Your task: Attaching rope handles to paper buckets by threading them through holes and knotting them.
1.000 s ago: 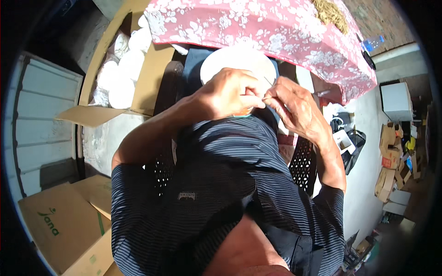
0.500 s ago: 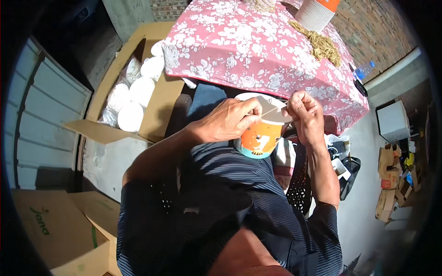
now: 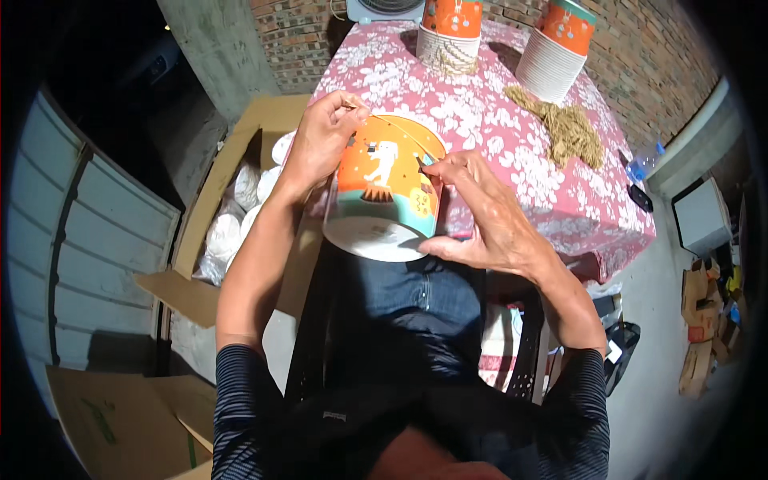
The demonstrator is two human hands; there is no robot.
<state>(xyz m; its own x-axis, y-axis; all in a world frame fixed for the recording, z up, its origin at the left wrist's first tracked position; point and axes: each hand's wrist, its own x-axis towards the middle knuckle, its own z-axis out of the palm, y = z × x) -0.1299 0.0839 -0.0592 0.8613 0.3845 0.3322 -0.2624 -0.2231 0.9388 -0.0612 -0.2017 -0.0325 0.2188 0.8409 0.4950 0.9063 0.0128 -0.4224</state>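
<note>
A round orange paper bucket [image 3: 376, 172] with a white figure and a teal band is tipped over my lap, its white bottom facing me. At its upper left, my left hand [image 3: 324, 136] is closed in a pinch on a thin cord [image 3: 400, 128], which runs across the upper part of the bucket toward the right. My right hand [image 3: 488, 216] grips the bucket's right side, thumb at the bottom edge and fingertips near the cord's other end. The bucket's opening is turned away from me and hidden.
On the flowered pink tablecloth [image 3: 512, 172] stand two stacks of paper buckets, a left stack [image 3: 448, 48] and a right stack [image 3: 552, 68]. A bundle of tan cords [image 3: 572, 136] lies beside them. An open cardboard box [image 3: 196, 200] with white wrapped items is at left, a fan [image 3: 384, 8] behind.
The bucket has been raised from my lap and tipped so its bottom faces me. My left hand has moved up and left; my right hand has shifted down onto the bucket's side.
</note>
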